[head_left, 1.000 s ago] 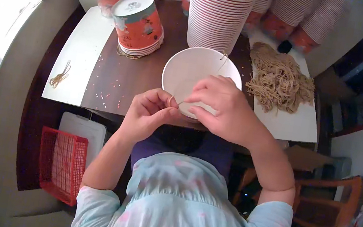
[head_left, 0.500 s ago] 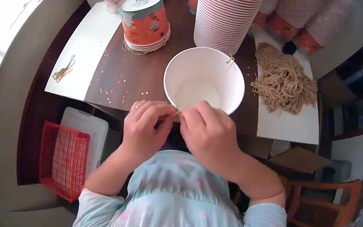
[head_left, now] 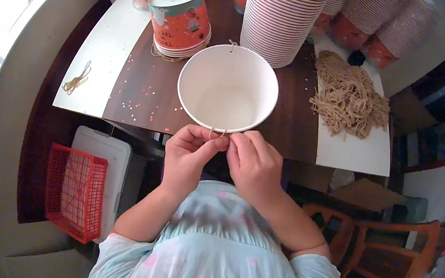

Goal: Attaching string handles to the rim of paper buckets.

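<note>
My fingertips hide most of the thin tan string (head_left: pixel 217 132) I am pinching at the near rim of the white paper bucket (head_left: pixel 228 88); only a small loop shows between them. My left hand (head_left: pixel 190 154) and right hand (head_left: pixel 253 164) meet there, fingers pressed together on the string, thumbs touching. The bucket stands open on the dark desk (head_left: pixel 143 86), just beyond my fingers.

Farther out to the left, a red-orange bucket (head_left: pixel 179 16) sits upside down on a small stack. Straight ahead rises a tall stack of striped buckets (head_left: pixel 283 15), its top cut off by the frame. To the right, a heap of tan strings (head_left: pixel 345 97) lies on a white sheet (head_left: pixel 357 154). Down to my left, a red mesh basket (head_left: pixel 74 191) stands on the floor.
</note>
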A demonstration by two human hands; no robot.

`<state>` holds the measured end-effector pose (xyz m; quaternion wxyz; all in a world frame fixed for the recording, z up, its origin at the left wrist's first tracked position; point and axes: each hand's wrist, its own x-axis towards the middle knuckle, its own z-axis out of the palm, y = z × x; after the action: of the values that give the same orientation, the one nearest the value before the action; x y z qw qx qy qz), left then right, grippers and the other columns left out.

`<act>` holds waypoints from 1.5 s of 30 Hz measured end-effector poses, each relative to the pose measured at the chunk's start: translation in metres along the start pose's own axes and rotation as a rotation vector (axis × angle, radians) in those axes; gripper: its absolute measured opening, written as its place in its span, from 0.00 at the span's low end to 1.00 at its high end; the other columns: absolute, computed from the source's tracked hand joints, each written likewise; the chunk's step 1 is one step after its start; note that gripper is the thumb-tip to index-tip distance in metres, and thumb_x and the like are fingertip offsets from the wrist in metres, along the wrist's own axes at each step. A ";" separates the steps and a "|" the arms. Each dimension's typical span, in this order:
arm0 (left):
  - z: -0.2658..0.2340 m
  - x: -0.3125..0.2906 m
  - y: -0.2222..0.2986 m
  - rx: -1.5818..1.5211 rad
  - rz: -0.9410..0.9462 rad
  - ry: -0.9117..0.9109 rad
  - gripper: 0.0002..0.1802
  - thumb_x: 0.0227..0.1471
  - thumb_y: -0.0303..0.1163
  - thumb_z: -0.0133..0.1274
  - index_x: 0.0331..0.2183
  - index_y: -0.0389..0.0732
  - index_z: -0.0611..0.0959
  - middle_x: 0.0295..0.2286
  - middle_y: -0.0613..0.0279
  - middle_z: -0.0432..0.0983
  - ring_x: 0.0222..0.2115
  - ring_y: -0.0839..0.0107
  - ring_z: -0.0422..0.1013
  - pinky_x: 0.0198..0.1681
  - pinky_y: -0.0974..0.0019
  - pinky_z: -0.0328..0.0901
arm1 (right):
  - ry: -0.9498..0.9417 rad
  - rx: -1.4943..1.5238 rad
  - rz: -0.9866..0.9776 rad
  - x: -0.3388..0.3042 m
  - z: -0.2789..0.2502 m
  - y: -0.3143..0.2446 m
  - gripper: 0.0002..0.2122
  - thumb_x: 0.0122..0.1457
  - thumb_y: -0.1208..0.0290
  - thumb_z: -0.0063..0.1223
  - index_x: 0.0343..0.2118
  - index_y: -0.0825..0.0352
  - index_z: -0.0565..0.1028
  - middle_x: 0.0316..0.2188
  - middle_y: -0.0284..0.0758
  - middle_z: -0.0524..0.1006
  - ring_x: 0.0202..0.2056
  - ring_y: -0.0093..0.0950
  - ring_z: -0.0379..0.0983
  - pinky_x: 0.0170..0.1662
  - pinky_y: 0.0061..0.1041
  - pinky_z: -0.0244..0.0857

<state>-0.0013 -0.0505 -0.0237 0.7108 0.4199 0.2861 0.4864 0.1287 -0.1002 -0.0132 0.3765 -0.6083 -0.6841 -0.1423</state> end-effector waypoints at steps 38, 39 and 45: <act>-0.014 -0.005 -0.004 0.691 0.480 0.121 0.09 0.45 0.17 0.54 0.34 0.31 0.79 0.29 0.59 0.77 0.30 0.76 0.73 0.35 0.75 0.67 | -0.203 1.670 1.158 0.001 0.034 -0.008 0.06 0.54 0.67 0.53 0.32 0.61 0.78 0.24 0.22 0.75 0.24 0.11 0.62 0.28 0.13 0.55; -0.013 -0.004 -0.004 0.770 0.564 0.130 0.10 0.43 0.17 0.56 0.33 0.32 0.79 0.28 0.57 0.78 0.29 0.73 0.74 0.34 0.74 0.67 | -0.203 1.670 1.160 0.001 0.035 -0.008 0.06 0.54 0.67 0.53 0.32 0.61 0.78 0.24 0.22 0.75 0.24 0.11 0.62 0.28 0.13 0.55; -0.011 0.000 -0.001 0.923 0.747 0.127 0.11 0.39 0.19 0.58 0.31 0.33 0.80 0.27 0.54 0.78 0.28 0.67 0.76 0.32 0.71 0.69 | -0.141 1.661 1.144 0.001 0.035 -0.012 0.06 0.54 0.67 0.54 0.30 0.63 0.79 0.24 0.23 0.75 0.24 0.11 0.62 0.28 0.13 0.55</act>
<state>-0.0102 -0.0475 -0.0300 0.2175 0.7277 0.3427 0.5530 0.1055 -0.0791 -0.0329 0.6511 -0.3973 -0.1928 0.6172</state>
